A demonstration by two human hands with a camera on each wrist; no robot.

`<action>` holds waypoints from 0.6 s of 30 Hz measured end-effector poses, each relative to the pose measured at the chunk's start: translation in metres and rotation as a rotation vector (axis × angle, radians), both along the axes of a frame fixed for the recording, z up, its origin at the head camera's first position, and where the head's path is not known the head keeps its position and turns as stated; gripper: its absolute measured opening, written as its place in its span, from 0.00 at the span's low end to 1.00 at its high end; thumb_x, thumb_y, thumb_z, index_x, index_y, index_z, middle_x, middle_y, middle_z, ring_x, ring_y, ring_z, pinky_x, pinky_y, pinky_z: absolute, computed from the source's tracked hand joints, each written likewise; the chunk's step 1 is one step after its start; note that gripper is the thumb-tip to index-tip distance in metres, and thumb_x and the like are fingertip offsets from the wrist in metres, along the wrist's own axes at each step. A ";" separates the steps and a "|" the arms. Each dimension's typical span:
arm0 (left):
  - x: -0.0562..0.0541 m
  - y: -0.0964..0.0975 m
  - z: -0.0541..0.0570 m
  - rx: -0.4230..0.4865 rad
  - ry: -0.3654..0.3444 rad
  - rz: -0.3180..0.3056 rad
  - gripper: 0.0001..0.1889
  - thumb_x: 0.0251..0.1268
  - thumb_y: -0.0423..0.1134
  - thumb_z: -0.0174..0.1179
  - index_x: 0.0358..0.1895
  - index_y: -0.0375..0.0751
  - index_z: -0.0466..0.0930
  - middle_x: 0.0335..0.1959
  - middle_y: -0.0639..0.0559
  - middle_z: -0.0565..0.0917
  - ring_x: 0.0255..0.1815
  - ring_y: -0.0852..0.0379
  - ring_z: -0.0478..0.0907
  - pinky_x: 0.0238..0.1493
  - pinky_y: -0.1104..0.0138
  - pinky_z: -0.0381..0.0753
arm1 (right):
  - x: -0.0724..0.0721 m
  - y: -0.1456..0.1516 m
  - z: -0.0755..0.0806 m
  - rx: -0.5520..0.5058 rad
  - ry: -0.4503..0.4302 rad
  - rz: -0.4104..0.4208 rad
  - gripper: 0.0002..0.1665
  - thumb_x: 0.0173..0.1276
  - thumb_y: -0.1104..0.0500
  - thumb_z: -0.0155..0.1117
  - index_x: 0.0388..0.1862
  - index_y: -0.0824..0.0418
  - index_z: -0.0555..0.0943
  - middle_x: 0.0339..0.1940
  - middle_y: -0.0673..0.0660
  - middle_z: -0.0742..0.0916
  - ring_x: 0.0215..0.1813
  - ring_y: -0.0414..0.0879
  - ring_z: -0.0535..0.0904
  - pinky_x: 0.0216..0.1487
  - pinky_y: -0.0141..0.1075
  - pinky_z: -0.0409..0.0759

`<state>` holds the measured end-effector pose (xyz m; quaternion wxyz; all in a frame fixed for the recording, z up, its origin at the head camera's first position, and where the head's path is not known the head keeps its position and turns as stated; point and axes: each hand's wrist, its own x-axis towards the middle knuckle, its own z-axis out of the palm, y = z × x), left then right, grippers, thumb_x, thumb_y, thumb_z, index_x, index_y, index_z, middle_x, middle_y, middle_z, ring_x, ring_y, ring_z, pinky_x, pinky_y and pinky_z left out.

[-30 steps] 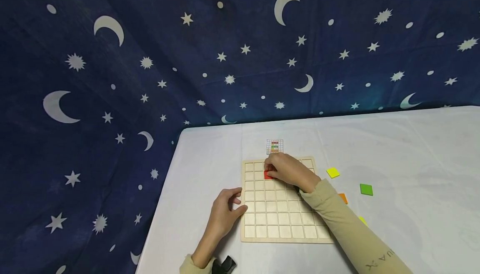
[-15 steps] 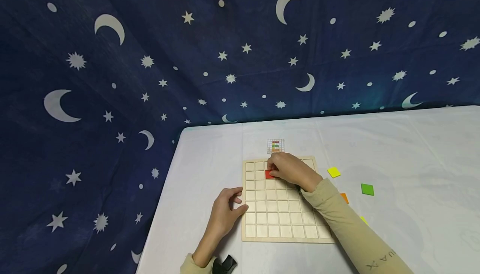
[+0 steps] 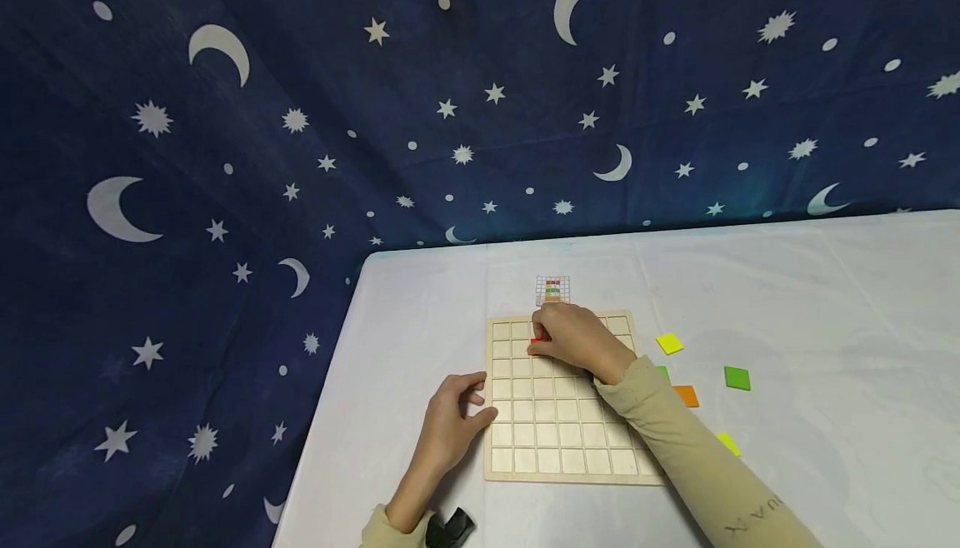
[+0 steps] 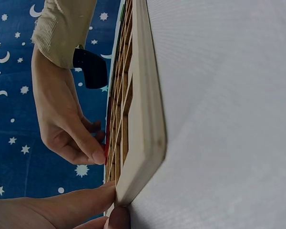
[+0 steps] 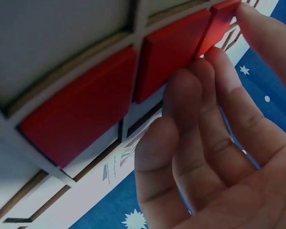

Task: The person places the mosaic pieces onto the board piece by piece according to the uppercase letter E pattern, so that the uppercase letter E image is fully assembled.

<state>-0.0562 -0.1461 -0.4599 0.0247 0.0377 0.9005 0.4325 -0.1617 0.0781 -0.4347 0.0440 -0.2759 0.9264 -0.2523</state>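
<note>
Near the far side of the board (image 3: 565, 435), I pinch a red tile (image 5: 220, 27) between the thumb and fingertips of my right hand (image 3: 576, 338); whether it lies flat, I can't tell. Two more red tiles (image 5: 81, 107) lie beside it in the same row. My left hand (image 3: 450, 425) touches the board's left edge, thumb and index finger spread apart. Just beyond the board lies a card (image 3: 552, 287) with a coloured grid. To my right, yellow tiles (image 3: 670, 343), green tiles (image 3: 738, 378) and an orange tile (image 3: 687, 396) lie on the table (image 3: 847, 340).
</note>
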 end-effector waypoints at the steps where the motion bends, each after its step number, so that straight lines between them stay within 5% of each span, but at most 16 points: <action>1: 0.000 0.000 0.000 -0.001 0.000 0.000 0.24 0.55 0.32 0.71 0.57 0.37 0.81 0.44 0.52 0.80 0.40 0.59 0.78 0.37 0.72 0.72 | 0.000 -0.001 0.000 0.003 0.001 -0.005 0.18 0.57 0.53 0.77 0.19 0.53 0.75 0.19 0.47 0.74 0.22 0.39 0.67 0.24 0.32 0.65; 18: 0.001 0.000 0.000 -0.004 0.012 -0.004 0.24 0.55 0.31 0.71 0.57 0.36 0.81 0.43 0.51 0.81 0.40 0.57 0.78 0.37 0.72 0.71 | 0.005 0.018 0.009 0.000 -0.008 0.011 0.14 0.57 0.57 0.77 0.22 0.54 0.78 0.21 0.46 0.75 0.27 0.40 0.68 0.30 0.33 0.67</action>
